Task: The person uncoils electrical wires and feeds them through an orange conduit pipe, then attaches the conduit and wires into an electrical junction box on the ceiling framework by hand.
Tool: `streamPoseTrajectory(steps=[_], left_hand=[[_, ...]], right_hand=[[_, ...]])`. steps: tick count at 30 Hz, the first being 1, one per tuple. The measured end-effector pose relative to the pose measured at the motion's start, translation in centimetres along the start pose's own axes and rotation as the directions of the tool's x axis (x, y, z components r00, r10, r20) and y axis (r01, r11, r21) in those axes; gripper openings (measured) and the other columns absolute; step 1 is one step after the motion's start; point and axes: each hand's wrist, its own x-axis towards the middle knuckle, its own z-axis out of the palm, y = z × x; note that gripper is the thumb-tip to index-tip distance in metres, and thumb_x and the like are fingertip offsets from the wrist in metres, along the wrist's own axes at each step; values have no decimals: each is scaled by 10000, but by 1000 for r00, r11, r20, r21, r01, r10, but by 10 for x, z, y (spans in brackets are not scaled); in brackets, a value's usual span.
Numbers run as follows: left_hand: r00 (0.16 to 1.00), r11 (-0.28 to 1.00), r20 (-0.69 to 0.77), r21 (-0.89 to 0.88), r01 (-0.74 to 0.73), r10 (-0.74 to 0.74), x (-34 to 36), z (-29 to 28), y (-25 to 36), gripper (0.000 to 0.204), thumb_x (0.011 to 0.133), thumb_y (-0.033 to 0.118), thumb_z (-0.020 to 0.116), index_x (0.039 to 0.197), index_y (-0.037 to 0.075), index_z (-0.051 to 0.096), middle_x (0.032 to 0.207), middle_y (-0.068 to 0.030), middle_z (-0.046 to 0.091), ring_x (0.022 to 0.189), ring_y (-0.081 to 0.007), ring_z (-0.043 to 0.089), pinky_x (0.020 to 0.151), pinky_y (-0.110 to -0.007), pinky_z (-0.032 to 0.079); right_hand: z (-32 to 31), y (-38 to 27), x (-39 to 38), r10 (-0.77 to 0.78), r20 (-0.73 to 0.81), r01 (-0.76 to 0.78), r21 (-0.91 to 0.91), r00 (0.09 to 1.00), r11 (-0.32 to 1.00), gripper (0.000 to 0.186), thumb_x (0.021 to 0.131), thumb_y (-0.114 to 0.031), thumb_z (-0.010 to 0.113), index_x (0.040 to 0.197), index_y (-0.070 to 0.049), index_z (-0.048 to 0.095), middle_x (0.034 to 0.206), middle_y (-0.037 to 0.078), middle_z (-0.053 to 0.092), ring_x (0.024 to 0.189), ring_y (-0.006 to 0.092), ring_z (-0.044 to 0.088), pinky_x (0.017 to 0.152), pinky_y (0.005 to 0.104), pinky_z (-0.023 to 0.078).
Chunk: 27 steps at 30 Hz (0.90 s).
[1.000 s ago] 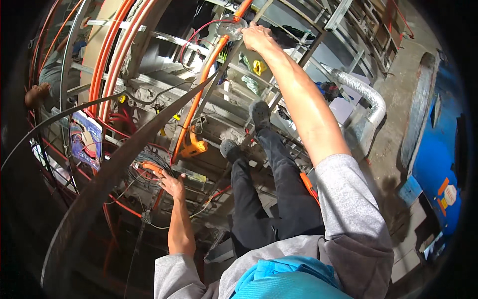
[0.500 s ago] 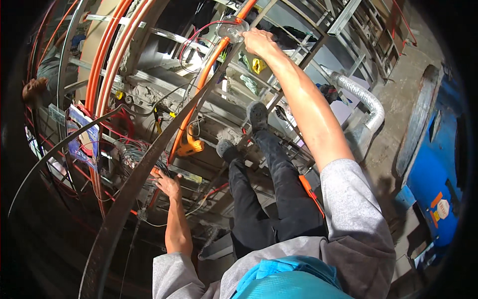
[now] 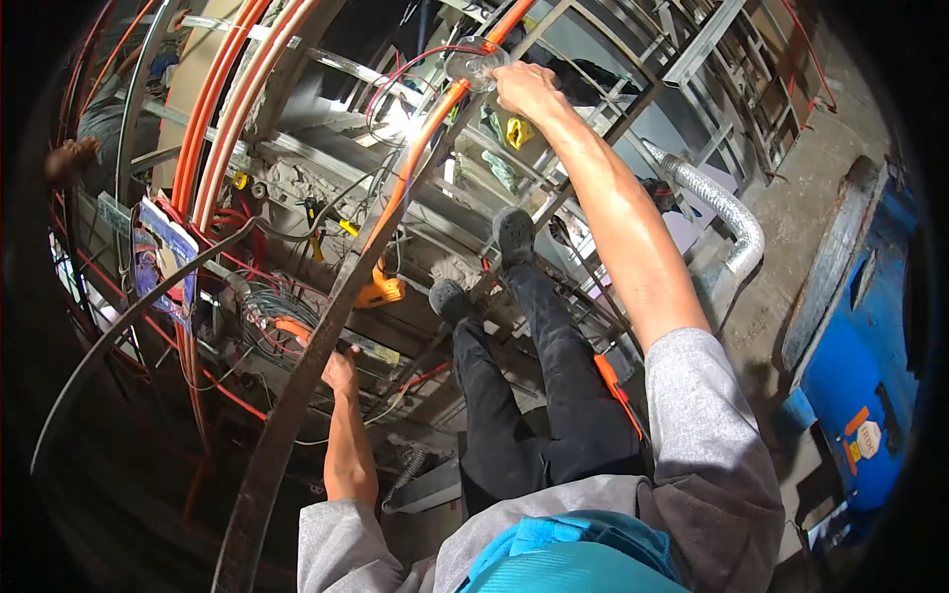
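At the top, my right hand point(image 3: 529, 89) is closed at the right edge of a round clear junction box point(image 3: 473, 67). Orange conduit point(image 3: 420, 138) enters this box from both sides, and a thin red wire comes out of it. Lower left, my left hand point(image 3: 339, 371) is partly covered by a long dark flat strip point(image 3: 287, 425) that crosses in front. Its fingers are mostly hidden behind the strip. Close by it are an orange piece point(image 3: 292, 328) and a coil of thin grey wire point(image 3: 259, 306).
An orange power tool point(image 3: 381, 289) lies below me, near my shoes point(image 3: 514, 237). Orange and pale conduits point(image 3: 213, 119) rise at the left. A silver flexible duct point(image 3: 727, 212) and a blue container point(image 3: 860, 366) stand right. Another person's hand point(image 3: 71, 161) shows far left.
The whole view has shifted slightly, and the dark strip now stands farther right, covering more of my left hand. My right hand stays at the clear box. A bright light shows beside the conduit.
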Motion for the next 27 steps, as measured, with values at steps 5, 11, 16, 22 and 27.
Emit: streamPoseTrajectory(steps=[5, 11, 16, 22, 27], left_hand=[[993, 997, 96, -34, 69, -66, 4, -6, 24, 945, 758, 248, 888, 1480, -18, 340, 1682, -213, 24, 1323, -397, 487, 1182, -544, 295], [991, 994, 101, -57, 97, -91, 5, 3, 16, 921, 769, 218, 880, 1479, -10, 340, 1678, -214, 38, 1281, -396, 511, 1183, -547, 294], [998, 997, 55, -70, 33, -29, 9, 11, 4, 879, 782, 179, 863, 1464, -13, 342, 1666, -250, 38, 1278, -423, 495, 1183, -565, 266], [1000, 995, 31, -102, -2, 6, 3, -11, 10, 880, 783, 181, 861, 1457, -17, 330, 1659, -272, 35, 1327, -454, 450, 1174, -568, 272], [986, 997, 151, 39, 72, -77, 7, -7, 16, 957, 758, 310, 878, 1466, -9, 320, 1647, -277, 104, 1340, -444, 452, 1162, -554, 304]], right_hand=[[-6, -7, 7, -25, -33, 25, -14, 999, 1000, 531, 942, -114, 509, 1421, -331, 579, 1176, 106, 732, 1135, 323, 686, 917, 523, 537], [-20, -34, 21, 127, 204, -94, -168, 971, 981, 494, 964, -140, 486, 1436, -258, 570, 1269, 97, 694, 1176, 287, 668, 949, 472, 546], [-16, -19, -8, 41, -13, -41, 47, 999, 998, 467, 940, -138, 537, 1399, -192, 600, 1171, 140, 721, 1100, 306, 694, 917, 472, 550], [45, -22, -156, 222, -257, 72, 791, 941, 608, 315, 913, -176, 700, 1203, -59, 664, 832, 124, 720, 719, 263, 692, 728, 402, 565], [159, -9, -296, 344, 141, -308, 809, 928, 500, 236, 886, -251, 770, 864, -69, 621, 766, 68, 694, 662, 223, 659, 675, 363, 536]])
